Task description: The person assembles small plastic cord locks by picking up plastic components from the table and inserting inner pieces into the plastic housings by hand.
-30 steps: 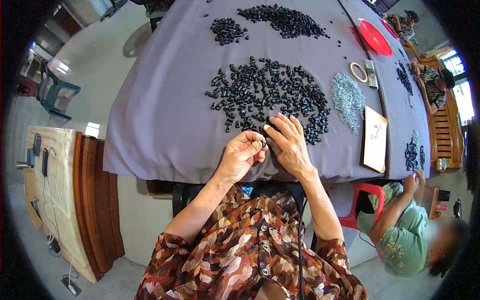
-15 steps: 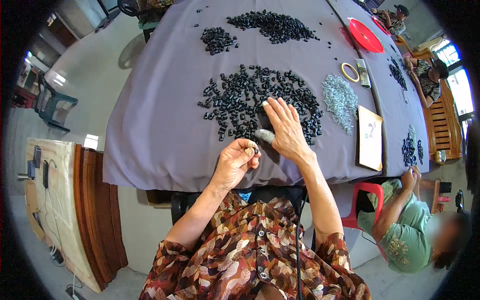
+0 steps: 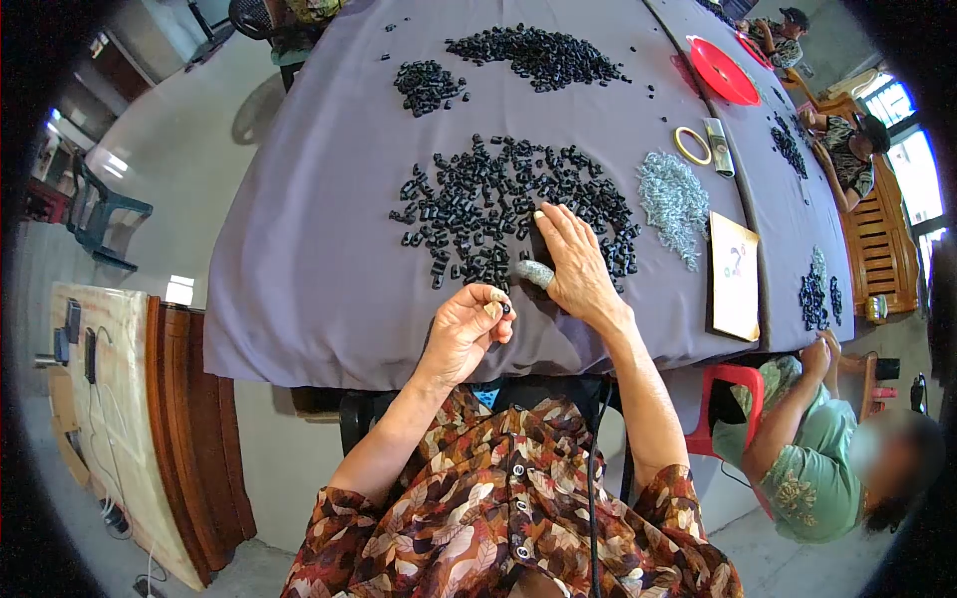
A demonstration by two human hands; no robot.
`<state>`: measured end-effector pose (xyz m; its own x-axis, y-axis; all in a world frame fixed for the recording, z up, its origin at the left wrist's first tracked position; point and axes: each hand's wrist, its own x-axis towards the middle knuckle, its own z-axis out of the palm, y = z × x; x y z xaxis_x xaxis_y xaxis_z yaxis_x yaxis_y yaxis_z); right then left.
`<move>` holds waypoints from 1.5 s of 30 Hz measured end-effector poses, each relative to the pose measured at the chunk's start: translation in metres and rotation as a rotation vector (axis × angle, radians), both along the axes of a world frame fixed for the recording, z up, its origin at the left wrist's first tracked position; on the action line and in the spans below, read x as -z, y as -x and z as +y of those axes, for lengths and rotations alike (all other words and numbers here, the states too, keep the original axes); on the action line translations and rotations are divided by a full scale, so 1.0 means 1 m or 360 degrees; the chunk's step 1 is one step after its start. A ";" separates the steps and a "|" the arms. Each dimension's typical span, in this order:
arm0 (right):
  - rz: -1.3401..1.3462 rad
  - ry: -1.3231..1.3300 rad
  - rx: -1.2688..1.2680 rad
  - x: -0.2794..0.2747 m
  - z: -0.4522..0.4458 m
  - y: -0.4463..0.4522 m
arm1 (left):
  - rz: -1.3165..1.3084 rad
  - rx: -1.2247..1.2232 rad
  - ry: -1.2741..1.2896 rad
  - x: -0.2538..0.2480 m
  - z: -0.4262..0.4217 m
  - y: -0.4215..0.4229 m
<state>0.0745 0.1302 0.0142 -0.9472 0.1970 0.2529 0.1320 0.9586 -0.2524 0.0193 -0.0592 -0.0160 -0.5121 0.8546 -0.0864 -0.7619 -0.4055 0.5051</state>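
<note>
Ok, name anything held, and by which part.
The left hand pinches a small black piece, exact spot unclear; the right hand shows nothing held.

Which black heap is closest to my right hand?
The broad, loosely spread heap beside your right hand; the other black heaps lie farther away from it.

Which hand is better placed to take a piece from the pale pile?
Probably the right hand: it is nearer the pale pile and seems to hold nothing. The left hand is farther off and pinches a black piece.
</note>
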 end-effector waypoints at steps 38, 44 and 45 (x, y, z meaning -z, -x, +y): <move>0.0160 -0.0216 0.0167 -0.010 0.050 0.045 | -0.0032 0.0045 -0.0034 -0.001 -0.001 0.001; 0.0131 -0.0101 0.0267 -0.002 0.057 0.042 | -0.0035 0.0048 -0.0041 0.001 -0.002 0.001; 0.0125 -0.0096 0.0284 -0.002 0.058 0.041 | -0.0031 0.0048 -0.0052 0.001 -0.002 0.001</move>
<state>0.0333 0.1878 0.0158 -0.8755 0.3422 0.3411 0.2833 0.9355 -0.2112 0.0179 -0.0609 -0.0172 -0.4847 0.8720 -0.0677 -0.7836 -0.3985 0.4766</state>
